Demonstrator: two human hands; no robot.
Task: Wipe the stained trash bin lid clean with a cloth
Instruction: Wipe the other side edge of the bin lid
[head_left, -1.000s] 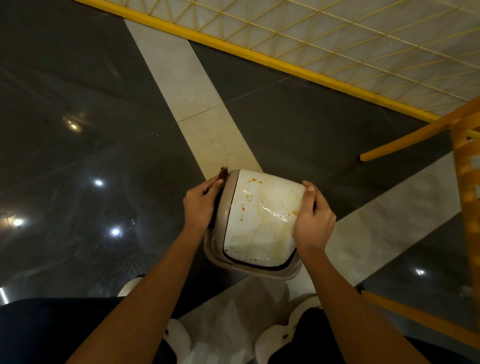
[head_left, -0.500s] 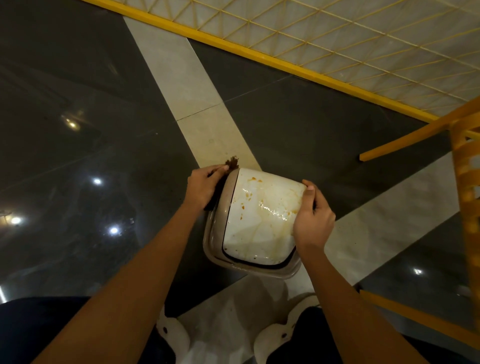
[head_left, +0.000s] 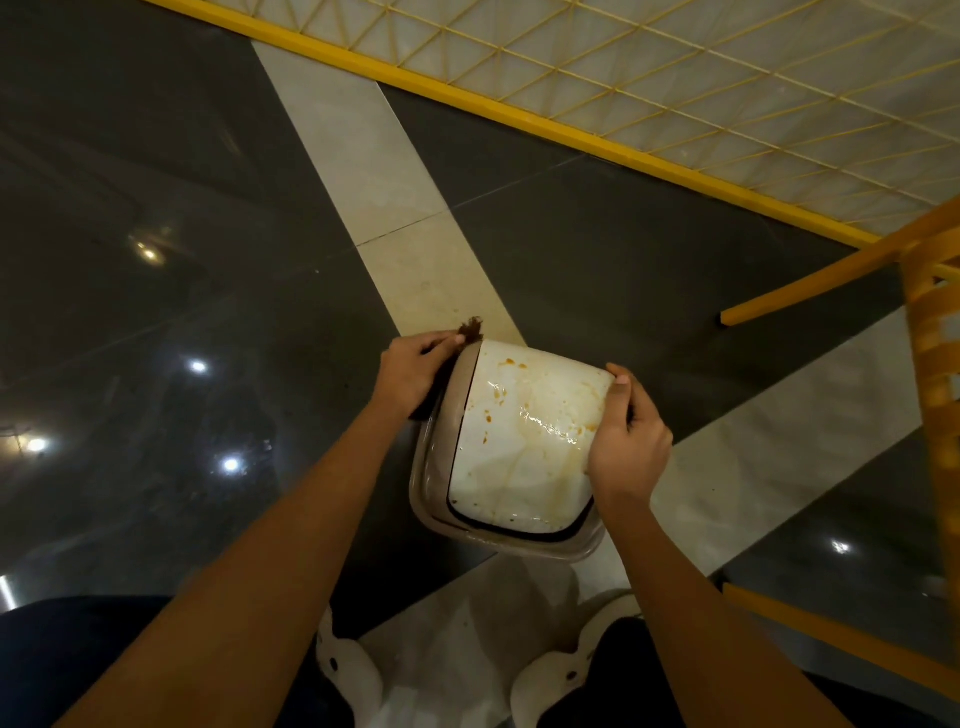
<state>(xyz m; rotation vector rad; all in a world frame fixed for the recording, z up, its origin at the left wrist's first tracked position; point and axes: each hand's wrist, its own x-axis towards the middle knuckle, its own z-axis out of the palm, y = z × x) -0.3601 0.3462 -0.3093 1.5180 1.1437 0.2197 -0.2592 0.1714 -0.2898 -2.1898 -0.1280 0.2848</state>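
A white trash bin lid (head_left: 514, 441) with orange-brown stains and wet streaks sits in a beige rim, seen from above at the middle of the view. My left hand (head_left: 413, 371) holds a dark brown cloth (head_left: 471, 328) against the lid's upper left edge; only a frayed tip of the cloth shows past my fingers. My right hand (head_left: 626, 441) grips the lid's right edge, thumb on top of the white surface.
The bin stands on a glossy dark floor crossed by pale tile strips (head_left: 363, 150). A yellow-framed mesh panel (head_left: 675, 67) runs along the top. A yellow chair (head_left: 930, 364) stands at the right, one of its rails (head_left: 841, 639) low near my right leg. My white shoes (head_left: 348, 670) are below.
My left hand with the cloth has slid up along the lid's left edge toward its top corner. My right hand has kept its hold on the right edge.
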